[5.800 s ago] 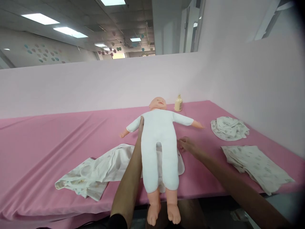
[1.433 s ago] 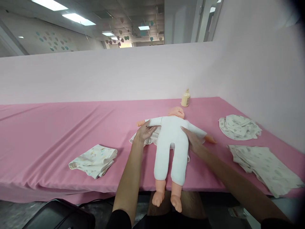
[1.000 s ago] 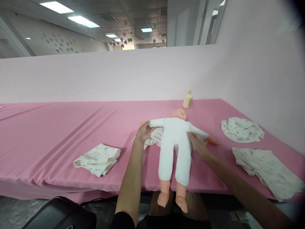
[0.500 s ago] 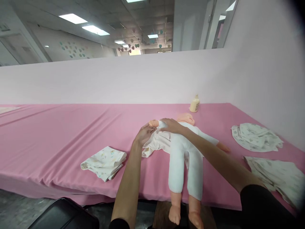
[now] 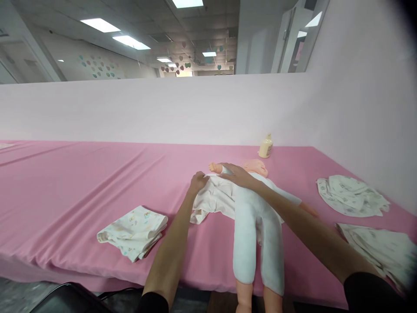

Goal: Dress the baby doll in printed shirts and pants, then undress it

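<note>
A baby doll (image 5: 246, 234) with a white cloth body lies on its back, its legs hanging over the near edge of the pink-covered table. Partly under it, to its left, is a crumpled white baby garment (image 5: 215, 193). My left hand (image 5: 198, 181) is closed, pinching the upper left edge of that garment. Across the doll's chest reaches my right hand (image 5: 239, 176), its thumb and fingers around the doll's raised arm (image 5: 216, 168). The doll's head (image 5: 256, 167) shows just beyond my right hand.
On the pink table cover (image 5: 97, 182) lies a folded printed cloth (image 5: 133, 230) at left. Two more white cloths, one farther (image 5: 352, 195) and one nearer (image 5: 381, 248), lie at right. A pump bottle (image 5: 266, 147) stands by the low white wall (image 5: 146, 113). A black seat (image 5: 70, 300) is below.
My left hand has let go of the doll's hand and now grips the garment's edge. My right hand stays on the doll's arm. The view has shifted slightly.
</note>
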A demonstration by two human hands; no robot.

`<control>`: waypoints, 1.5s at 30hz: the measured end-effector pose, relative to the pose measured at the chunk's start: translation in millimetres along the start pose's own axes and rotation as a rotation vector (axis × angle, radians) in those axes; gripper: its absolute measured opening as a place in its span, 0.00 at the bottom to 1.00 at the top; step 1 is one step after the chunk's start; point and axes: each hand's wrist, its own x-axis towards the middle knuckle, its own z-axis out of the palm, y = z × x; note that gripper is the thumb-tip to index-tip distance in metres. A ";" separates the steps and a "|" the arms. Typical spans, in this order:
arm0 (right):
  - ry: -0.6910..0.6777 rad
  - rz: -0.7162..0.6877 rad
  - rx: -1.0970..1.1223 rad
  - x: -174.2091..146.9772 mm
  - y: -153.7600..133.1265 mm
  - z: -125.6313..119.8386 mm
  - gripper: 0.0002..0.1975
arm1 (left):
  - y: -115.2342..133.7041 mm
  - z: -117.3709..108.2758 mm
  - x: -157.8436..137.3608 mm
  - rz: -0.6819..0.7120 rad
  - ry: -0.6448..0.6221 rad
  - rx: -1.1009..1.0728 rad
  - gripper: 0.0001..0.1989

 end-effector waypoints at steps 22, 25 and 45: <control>-0.162 0.105 -0.655 12.5 -3.7 46.2 0.18 | 83.1 29.4 -44.7 0.236 -0.070 0.117 0.10; -0.140 0.146 -0.520 15.1 8.8 25.8 0.21 | 79.5 31.0 -41.1 0.156 -0.170 0.047 0.08; -0.189 0.275 -0.834 29.6 32.1 -22.3 0.17 | 56.6 34.1 -166.9 0.317 -0.440 0.453 0.21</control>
